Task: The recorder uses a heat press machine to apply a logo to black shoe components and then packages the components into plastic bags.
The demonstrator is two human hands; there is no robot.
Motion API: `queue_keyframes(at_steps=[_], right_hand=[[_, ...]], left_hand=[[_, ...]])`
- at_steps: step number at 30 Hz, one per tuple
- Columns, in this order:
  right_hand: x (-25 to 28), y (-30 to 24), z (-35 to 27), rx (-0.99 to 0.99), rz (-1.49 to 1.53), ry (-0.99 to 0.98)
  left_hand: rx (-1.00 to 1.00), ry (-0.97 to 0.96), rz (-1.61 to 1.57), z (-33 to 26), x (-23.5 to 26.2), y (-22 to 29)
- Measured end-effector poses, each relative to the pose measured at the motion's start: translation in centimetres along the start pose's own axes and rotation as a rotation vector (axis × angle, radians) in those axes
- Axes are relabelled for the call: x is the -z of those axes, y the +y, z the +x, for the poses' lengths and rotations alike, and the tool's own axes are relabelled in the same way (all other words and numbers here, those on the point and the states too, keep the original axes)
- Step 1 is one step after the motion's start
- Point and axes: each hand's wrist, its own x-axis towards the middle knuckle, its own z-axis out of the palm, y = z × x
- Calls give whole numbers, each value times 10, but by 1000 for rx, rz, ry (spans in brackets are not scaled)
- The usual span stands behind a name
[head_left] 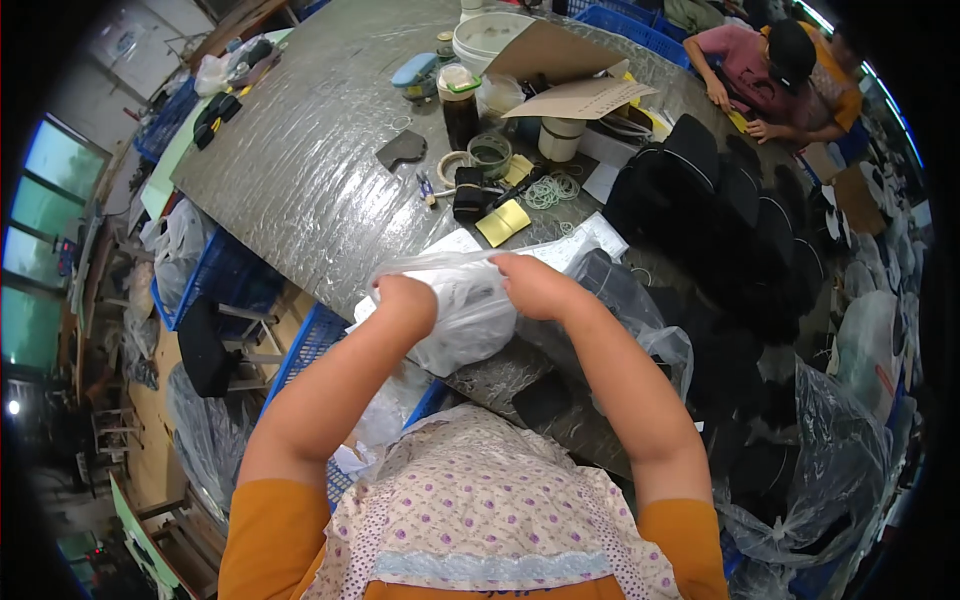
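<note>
Over worktable (320, 150), R hand (538, 287) pinching 1 clear bag (468, 325), L hand (408, 303) w/ unclear grip, 2 tape rolls (490, 172) beyond

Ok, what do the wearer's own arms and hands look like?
Short, plain mustard-orange sleeves end near the elbows. Forearms are bare, with no watch or bracelet visible. The left hand and right hand are ungloved; no cables or markings show on either.

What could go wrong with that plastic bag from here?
The translucent plastic bag might tear, with the left hand and right hand both at its upper part. The white papers beside it could shift if it brushes them. Being near the table's edge, it might slip off.
</note>
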Motion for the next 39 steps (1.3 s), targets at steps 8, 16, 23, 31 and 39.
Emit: queue_keyframes(at_steps=[8,16,23,31,39], right_hand=[[-30,18,6,228,-37,259],[-29,22,5,314,129,368],[-37,13,3,331,-243,377],[-39,21,1,394,-177,497],[-59,24,-6,400,-594,511]], left_hand=[[-76,-57,-483,-3,57,33],[55,-46,-407,-21,34,19],[-14,-8,-411,-30,46,20],[-10,319,-599,-13,20,26],[175,338,-837,8,24,-12]])
